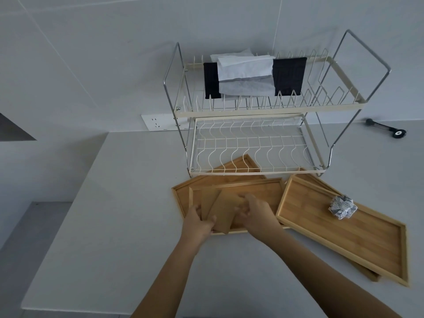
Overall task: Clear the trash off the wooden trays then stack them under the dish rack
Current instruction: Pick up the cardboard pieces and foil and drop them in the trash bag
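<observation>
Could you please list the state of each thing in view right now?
Left hand: gripping brown cardboard pieces.
Right hand: fingers on the same cardboard.
Left trays: overlapped, one partly under the dish rack.
Right trays: overlapped, the top one carrying a crumpled paper ball.
Rack's lower shelf: empty.
Upper shelf: holds cloths.

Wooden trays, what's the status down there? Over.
Left hand and right hand both gripping brown cardboard pieces on left tray. Crumpled paper ball uncleared on right tray. Dish rack underside partly occupied.
</observation>
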